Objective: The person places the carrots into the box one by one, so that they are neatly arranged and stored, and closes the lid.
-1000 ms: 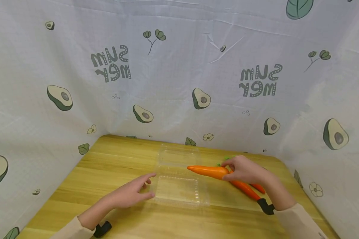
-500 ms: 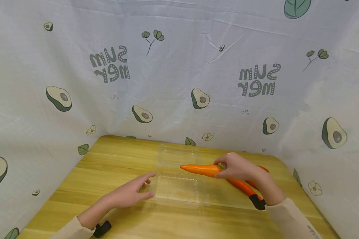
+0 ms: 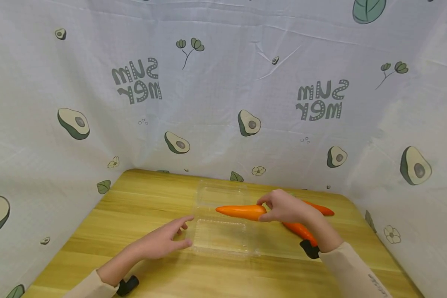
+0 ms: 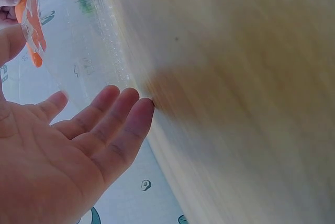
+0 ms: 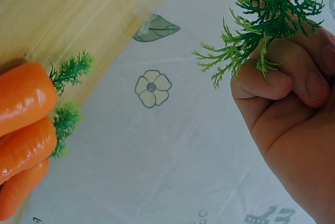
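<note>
My right hand (image 3: 283,207) holds an orange carrot (image 3: 238,211) by its thick end, tip pointing left, above a clear plastic clamshell box (image 3: 227,252). In the right wrist view the carrot's green leafy top (image 5: 277,12) sticks out beside the curled fingers. The box stands with its lid (image 3: 223,192) folded back, away from me. At the box's left side is my left hand (image 3: 162,242), fingers extended and thumb apart, holding nothing. The left wrist view shows its fingertips close to the see-through box wall (image 4: 78,30).
Several more carrots (image 5: 26,96) with green tops lie on the wooden table (image 3: 134,207) to the right, partly hidden by my right arm in the head view. A white cloth (image 3: 208,95) printed with avocados hangs behind and along the sides. Black mounts (image 3: 128,285) sit at my wrists.
My right hand has carried the carrot leftward from the other carrots to over the box. More of the carrots behind the right arm shows. My left hand has stayed in place.
</note>
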A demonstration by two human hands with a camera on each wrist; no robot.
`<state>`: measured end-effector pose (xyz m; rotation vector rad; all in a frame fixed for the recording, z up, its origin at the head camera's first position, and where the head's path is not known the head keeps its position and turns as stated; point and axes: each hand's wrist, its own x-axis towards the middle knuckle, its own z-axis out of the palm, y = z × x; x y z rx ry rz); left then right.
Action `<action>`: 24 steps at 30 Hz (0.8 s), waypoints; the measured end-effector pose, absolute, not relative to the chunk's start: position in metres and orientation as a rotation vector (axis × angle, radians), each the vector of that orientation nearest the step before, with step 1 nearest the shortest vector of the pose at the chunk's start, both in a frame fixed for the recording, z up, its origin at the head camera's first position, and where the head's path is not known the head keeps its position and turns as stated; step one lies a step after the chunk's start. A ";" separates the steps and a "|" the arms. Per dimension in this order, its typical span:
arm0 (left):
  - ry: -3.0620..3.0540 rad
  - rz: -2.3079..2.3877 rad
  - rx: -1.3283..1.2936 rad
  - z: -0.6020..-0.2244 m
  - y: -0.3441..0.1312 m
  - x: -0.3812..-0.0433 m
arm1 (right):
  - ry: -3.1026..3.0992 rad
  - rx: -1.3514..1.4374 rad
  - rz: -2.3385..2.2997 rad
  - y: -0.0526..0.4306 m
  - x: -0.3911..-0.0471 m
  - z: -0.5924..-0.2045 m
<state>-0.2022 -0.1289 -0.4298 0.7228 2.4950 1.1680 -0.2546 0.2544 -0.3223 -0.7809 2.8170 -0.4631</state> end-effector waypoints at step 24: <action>2.488 1.166 0.724 -0.429 -0.128 -0.202 | 2.762 -0.898 -0.454 0.229 -0.266 -0.335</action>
